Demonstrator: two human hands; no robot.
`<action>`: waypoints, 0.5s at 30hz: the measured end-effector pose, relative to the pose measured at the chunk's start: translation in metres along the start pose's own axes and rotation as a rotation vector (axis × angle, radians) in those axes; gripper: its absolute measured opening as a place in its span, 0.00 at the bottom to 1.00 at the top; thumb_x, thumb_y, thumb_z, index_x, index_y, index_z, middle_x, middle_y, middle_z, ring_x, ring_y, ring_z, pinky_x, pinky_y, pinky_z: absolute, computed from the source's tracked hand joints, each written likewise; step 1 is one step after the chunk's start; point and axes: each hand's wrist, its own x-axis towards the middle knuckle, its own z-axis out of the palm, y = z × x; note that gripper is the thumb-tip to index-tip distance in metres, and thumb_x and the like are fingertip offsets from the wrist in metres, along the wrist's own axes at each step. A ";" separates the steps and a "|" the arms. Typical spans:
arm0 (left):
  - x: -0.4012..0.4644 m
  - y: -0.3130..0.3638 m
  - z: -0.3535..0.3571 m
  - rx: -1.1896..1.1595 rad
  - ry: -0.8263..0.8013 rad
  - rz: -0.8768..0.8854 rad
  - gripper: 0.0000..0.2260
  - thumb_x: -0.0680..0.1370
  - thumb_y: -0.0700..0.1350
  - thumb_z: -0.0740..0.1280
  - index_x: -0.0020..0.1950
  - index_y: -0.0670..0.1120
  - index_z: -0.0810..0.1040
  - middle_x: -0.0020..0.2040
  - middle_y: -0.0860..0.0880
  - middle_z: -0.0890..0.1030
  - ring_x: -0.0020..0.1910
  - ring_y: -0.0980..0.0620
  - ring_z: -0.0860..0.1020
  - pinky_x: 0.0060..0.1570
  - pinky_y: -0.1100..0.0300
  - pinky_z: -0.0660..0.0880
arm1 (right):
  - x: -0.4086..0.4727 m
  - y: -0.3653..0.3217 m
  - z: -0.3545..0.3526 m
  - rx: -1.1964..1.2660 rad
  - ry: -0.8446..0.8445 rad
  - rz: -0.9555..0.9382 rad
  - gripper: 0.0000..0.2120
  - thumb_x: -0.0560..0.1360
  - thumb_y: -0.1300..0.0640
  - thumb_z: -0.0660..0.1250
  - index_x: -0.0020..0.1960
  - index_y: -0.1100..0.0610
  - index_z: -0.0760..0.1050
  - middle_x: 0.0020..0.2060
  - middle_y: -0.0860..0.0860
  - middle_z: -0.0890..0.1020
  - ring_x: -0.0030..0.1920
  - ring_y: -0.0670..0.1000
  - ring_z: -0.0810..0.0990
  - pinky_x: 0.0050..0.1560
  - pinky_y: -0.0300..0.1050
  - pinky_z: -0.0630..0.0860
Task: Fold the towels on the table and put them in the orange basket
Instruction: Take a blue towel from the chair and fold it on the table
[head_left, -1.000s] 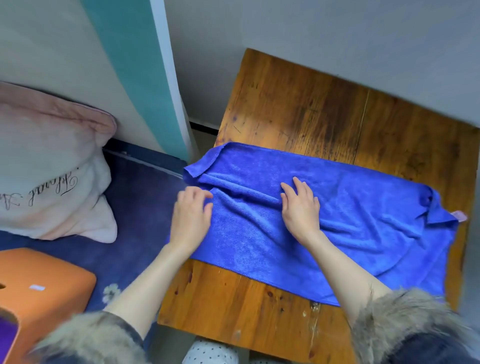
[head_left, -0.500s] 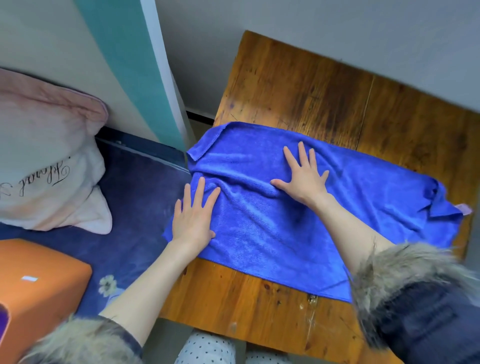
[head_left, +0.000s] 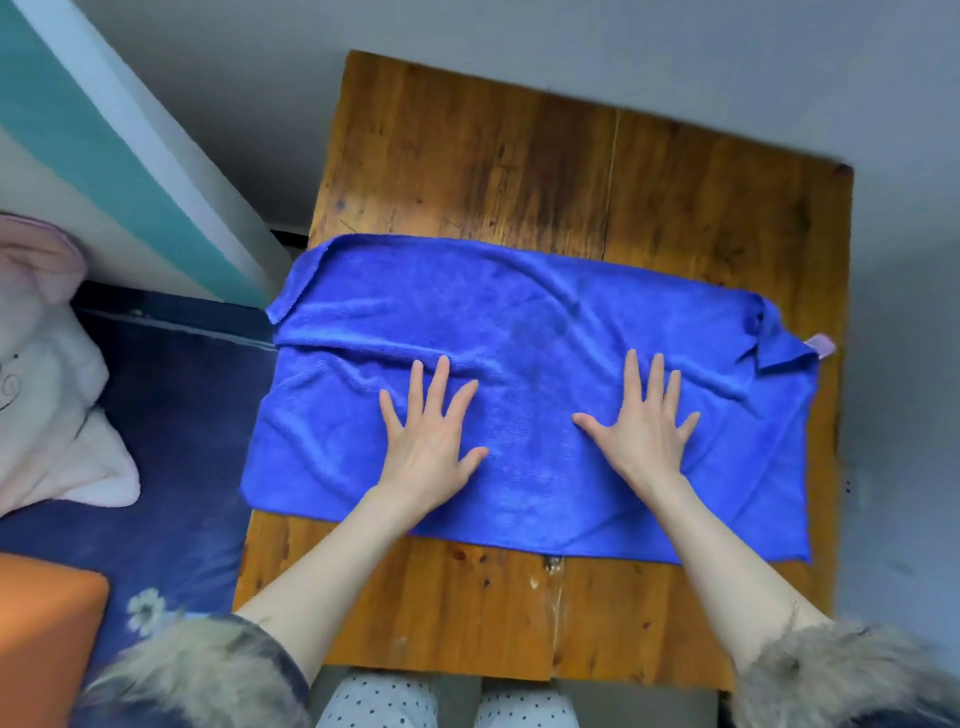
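Blue towel (head_left: 545, 374) lies spread across the wooden table (head_left: 519, 156), its left edge hanging over the side. Left hand (head_left: 428, 447) & right hand (head_left: 641, 431) both lie flat on it, fingers splayed, palms down. Orange basket (head_left: 47, 639) sits on the floor, bottom left.

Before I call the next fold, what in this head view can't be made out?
- Orange basket: cut off by the left and bottom edges; its opening and contents are not visible.
- Towel: the part under the left hand and right hand is covered; its left end hangs past the table edge, so how far it hangs is unclear.
- Pink tag at the right corner: too small to read.
- Other towels: none in view.
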 end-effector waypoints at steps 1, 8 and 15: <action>0.003 0.013 0.005 0.005 -0.042 -0.003 0.35 0.75 0.59 0.63 0.76 0.53 0.48 0.76 0.48 0.34 0.74 0.43 0.33 0.67 0.32 0.42 | 0.003 0.012 -0.002 0.016 -0.021 0.041 0.49 0.69 0.33 0.65 0.76 0.46 0.39 0.76 0.50 0.39 0.76 0.55 0.37 0.69 0.69 0.47; 0.010 0.075 0.037 0.099 -0.185 -0.127 0.50 0.67 0.63 0.71 0.74 0.60 0.35 0.72 0.46 0.25 0.71 0.36 0.29 0.60 0.24 0.45 | 0.012 0.088 -0.009 0.160 -0.208 0.078 0.52 0.65 0.33 0.68 0.74 0.39 0.35 0.74 0.44 0.32 0.75 0.55 0.35 0.65 0.73 0.55; 0.012 0.110 0.044 0.155 -0.232 -0.160 0.52 0.67 0.59 0.73 0.73 0.61 0.33 0.71 0.47 0.24 0.71 0.37 0.29 0.61 0.25 0.49 | 0.012 0.140 -0.011 0.156 -0.237 0.018 0.51 0.66 0.32 0.68 0.74 0.38 0.35 0.73 0.42 0.30 0.74 0.54 0.31 0.64 0.76 0.53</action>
